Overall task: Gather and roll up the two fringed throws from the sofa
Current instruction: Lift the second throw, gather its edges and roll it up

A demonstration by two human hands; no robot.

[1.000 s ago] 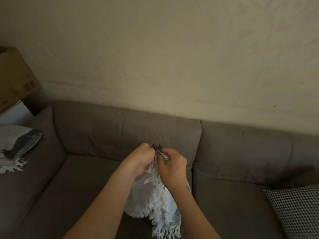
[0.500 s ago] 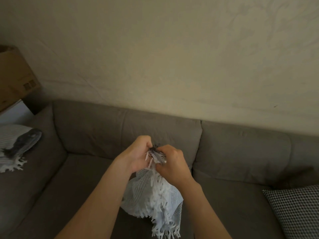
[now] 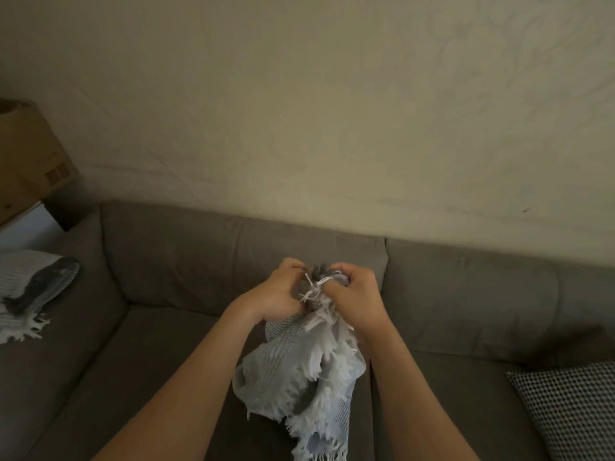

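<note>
Gripping the bunched top of one fringed throw, the left hand and right hand curl tight side by side; its cloth hangs below both. Of two, the second throw lies well left of the left hand.

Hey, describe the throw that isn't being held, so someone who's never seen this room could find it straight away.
Start at the grey sofa and go to its far left end, below the cardboard box. There lies a pale striped throw with a dark band and white fringe. Unlike the other throw, gripped by the left hand and right hand, nobody touches it.
</note>
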